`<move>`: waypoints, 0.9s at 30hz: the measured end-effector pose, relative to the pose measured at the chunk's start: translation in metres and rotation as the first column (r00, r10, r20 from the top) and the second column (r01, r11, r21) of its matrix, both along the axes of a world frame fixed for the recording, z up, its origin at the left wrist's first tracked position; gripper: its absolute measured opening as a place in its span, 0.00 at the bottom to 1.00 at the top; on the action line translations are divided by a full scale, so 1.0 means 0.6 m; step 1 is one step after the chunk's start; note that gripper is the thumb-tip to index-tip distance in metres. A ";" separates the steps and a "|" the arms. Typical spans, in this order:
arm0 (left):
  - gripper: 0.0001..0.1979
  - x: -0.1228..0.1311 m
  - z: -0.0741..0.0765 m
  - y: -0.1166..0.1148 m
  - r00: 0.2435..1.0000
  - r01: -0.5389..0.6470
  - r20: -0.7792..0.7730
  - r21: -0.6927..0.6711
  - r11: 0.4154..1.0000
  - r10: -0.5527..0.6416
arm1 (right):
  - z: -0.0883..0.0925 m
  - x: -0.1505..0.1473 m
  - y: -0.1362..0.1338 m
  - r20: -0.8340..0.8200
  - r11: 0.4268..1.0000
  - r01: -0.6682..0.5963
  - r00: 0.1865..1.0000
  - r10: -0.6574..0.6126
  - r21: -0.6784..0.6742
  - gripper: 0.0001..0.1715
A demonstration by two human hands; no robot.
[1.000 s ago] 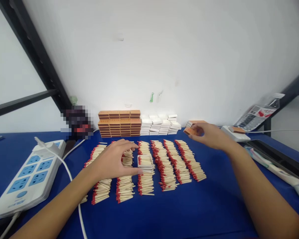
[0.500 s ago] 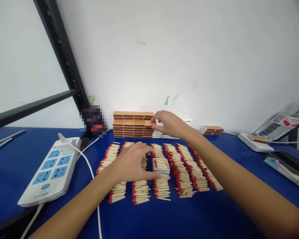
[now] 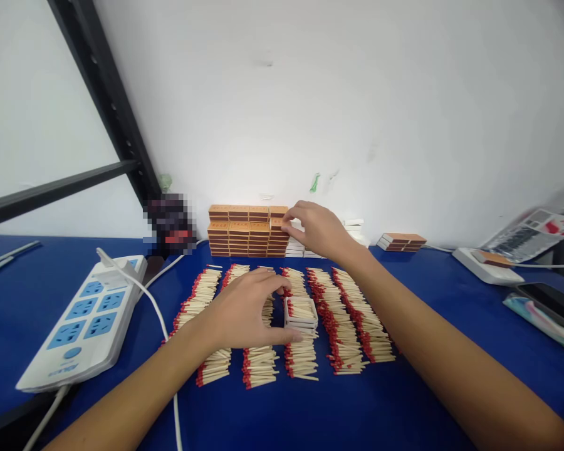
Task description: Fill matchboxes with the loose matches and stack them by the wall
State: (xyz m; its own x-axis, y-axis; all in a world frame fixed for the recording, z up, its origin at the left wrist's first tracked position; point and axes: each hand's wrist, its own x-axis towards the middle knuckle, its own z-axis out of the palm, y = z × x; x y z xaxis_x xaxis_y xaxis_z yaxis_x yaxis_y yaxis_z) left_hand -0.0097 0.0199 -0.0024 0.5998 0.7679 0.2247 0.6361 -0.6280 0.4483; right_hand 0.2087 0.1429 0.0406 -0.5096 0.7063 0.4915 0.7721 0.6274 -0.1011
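Note:
My right hand [image 3: 316, 227] is at the right end of a stack of orange-brown matchboxes [image 3: 239, 239], its thumb and fingertips closed on the end of one matchbox [image 3: 277, 223]. Lower down, my left hand [image 3: 244, 308] is open, thumb and fingers spread apart around the left side of a white matchbox tray [image 3: 301, 322]. Several matches [image 3: 302, 309] with red heads lie inside that tray. It rests on one of the rows of loose matches [image 3: 301, 360], and the left thumb is by its near edge. My left hand and forearm partly cover the left rows.
White trays [image 3: 294, 248] are stacked behind my right hand. A small group of matchboxes [image 3: 401, 242] stands against the wall to the right. On the left lies a white power strip [image 3: 87, 319] with a cable. A phone [image 3: 552, 304] and a plastic packet [image 3: 526, 233] are at far right.
The view has shifted slightly. Both hands keep nearly the same places, the right at the end of the matchbox stack and the left around the tray.

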 end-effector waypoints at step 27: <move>0.25 0.014 -0.011 -0.002 1.000 -0.005 0.011 -0.011 1.000 0.006 | -0.071 0.067 -0.194 -0.251 0.794 -0.276 0.954 0.161 -0.542 0.23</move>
